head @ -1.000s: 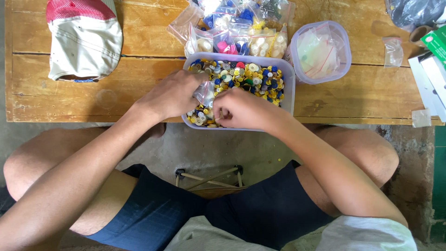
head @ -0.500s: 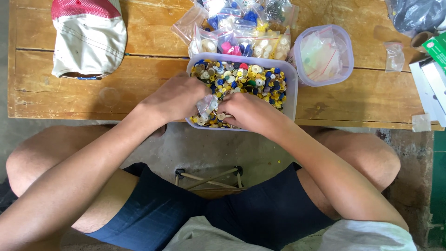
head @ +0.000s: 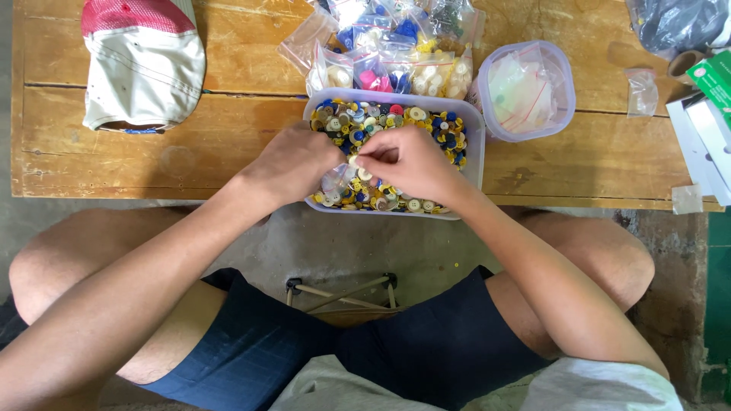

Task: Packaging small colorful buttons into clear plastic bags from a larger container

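Observation:
A clear plastic tub (head: 476, 152) full of mixed coloured buttons (head: 396, 122) sits at the near edge of a wooden table (head: 228, 144). Both hands meet above the tub. My left hand (head: 293, 164) pinches a small clear plastic bag (head: 336, 181) that hangs over the buttons. My right hand (head: 411, 161) holds a small pale button (head: 353, 161) at its fingertips, right at the bag's mouth.
Behind the tub lie several small clear bags of sorted buttons (head: 388, 53). A round lidded tub with empty bags (head: 525, 91) stands to the right. A white and red cap (head: 145, 61) lies at far left, with boxes (head: 708, 122) at the right edge.
Both hands have shifted slightly and closed in on each other over the tub; the right hand's fingertips now sit at the bag's mouth.

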